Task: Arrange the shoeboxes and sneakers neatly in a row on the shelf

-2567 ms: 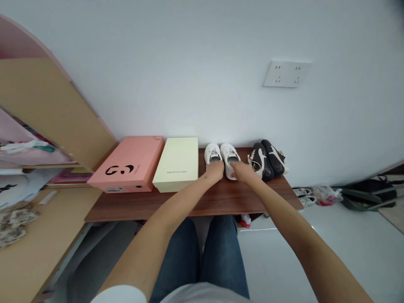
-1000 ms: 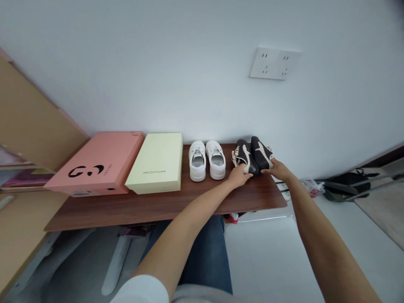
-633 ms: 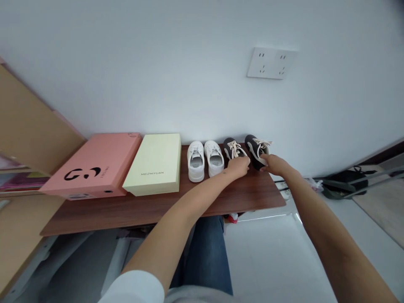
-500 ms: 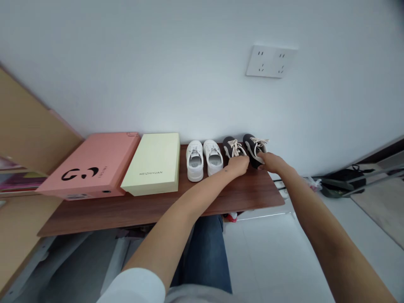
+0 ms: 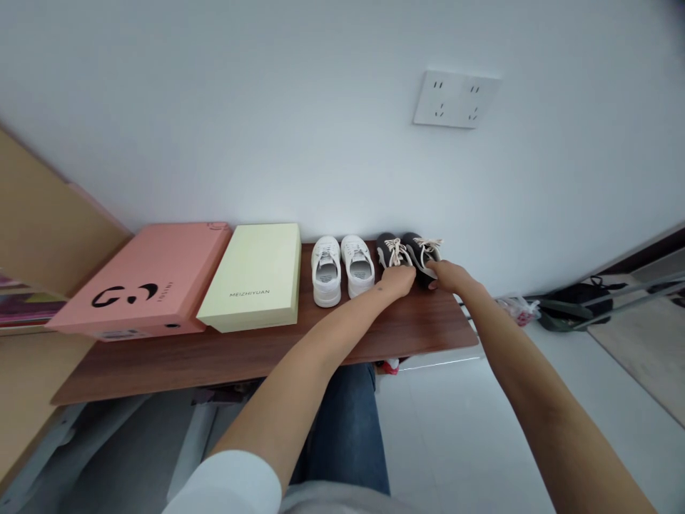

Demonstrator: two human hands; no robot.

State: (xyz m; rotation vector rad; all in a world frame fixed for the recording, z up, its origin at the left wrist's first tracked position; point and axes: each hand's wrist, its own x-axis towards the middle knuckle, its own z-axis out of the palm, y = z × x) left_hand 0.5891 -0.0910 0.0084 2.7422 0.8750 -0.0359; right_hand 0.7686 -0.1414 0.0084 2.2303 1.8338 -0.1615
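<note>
Just right of the frame's centre, a pair of dark low-top sneakers with cream laces is held by the heels on a reddish-brown wooden bench top [image 5: 422,325], toes pointed toward the wall [image 5: 267,128]. The left dark sneaker [image 5: 387,243] is gripped by the left hand [image 5: 399,279], which is closed over the heel, its fingers largely hidden from view. The right dark sneaker [image 5: 414,245] is pinched by the right hand [image 5: 448,276], partly closed, with the thumb placed at the shoe's opening and the fingers curled beneath it. The two shoes are set side by side, nearly touching. At the centre, white sneakers [image 5: 326,287] are stood in a pair, toes also to the wall. In the left half, a pale yellow shoebox [image 5: 260,260] and a pink shoebox [image 5: 150,268] are placed. At upper right, a double socket plate [image 5: 457,100] is mounted.
</note>
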